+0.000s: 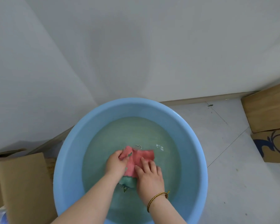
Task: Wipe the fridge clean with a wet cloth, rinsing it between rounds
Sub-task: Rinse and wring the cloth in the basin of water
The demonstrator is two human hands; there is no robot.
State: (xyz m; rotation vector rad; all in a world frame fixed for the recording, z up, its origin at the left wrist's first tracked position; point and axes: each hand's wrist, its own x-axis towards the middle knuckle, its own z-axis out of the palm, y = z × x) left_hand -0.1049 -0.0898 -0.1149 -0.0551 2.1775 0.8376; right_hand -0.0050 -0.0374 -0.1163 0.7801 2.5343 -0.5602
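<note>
Left hand (116, 164): fingers curled round the left end of the pink cloth (141, 156), inside the blue basin (66, 159).
Right hand (149, 174): fingers spread flat, pressing on the pink cloth; one bracelet (157, 197) at the wrist.
Pink cloth: one, lying in the water (132, 131) at the basin's middle.
Boxes: two cardboard boxes (265, 110) right of the basin, one cardboard box (21, 183) touching its left rim.
Edges: white wall (136, 46) just behind the basin.
Room: tiled floor (233, 175) between the basin and the right-hand boxes.
</note>
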